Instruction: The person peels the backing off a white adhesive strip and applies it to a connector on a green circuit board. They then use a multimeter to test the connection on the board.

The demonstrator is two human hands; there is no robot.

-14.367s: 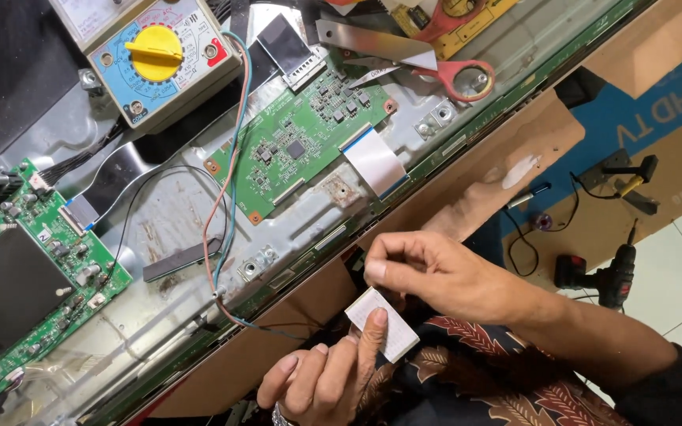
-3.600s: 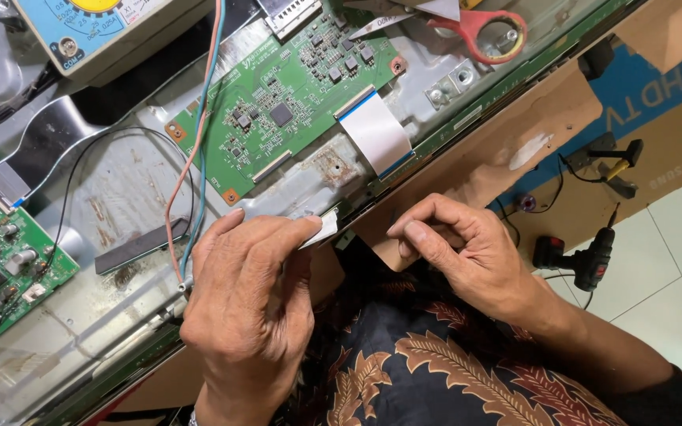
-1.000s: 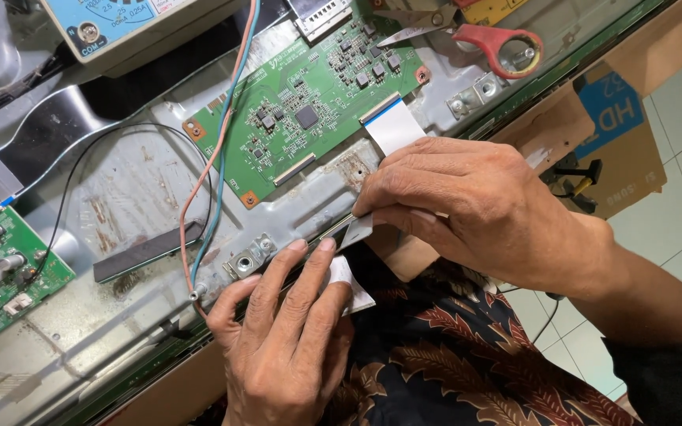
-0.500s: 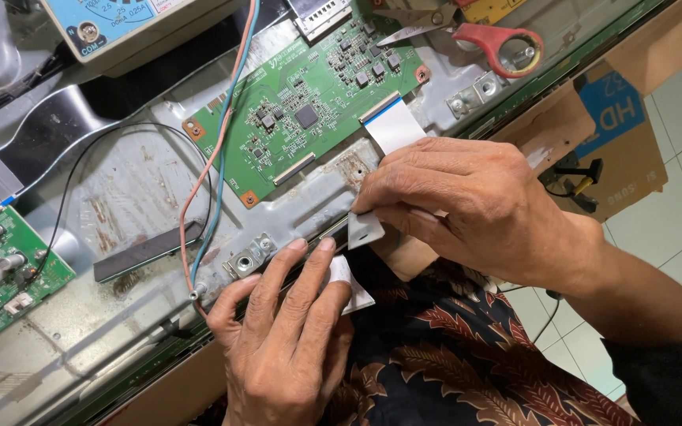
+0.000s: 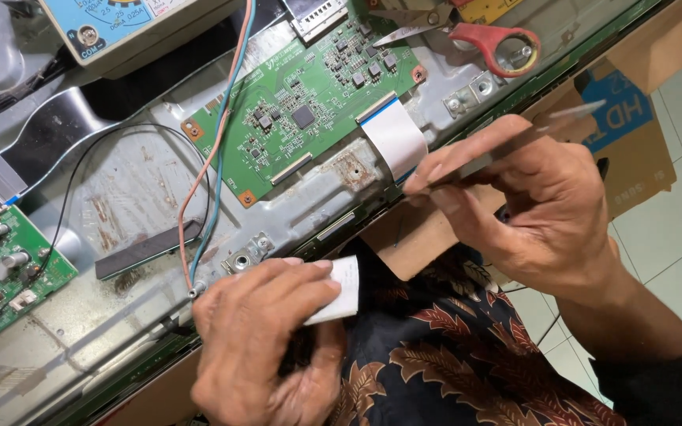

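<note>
Pinching a thin, pale strip between thumb and forefinger, the right hand hovered over the near edge of the opened metal chassis, fingers closed on that strip. Its long axis ran from near left up to far right, one end at the fingertips and the other blurred past the knuckles. What the strip was made of could not be told; it looked like tape or clear film. The left hand lay nearer and to the left, fingers pressed together on a small white paper piece, which poked out to the right from under the fingertips at the chassis lip. The two hands were apart, the right one higher and farther right.

Just left of the right fingertips sat the white flat ribbon cable, running from the green circuit board down toward the near edge; the right hand was clearly the closer one to it. An orange and a blue wire crossed the board's left end and ended close to the left hand. Red-handled scissors lay at the far right, a blue meter at the far left, and cardboard under the right hand.
</note>
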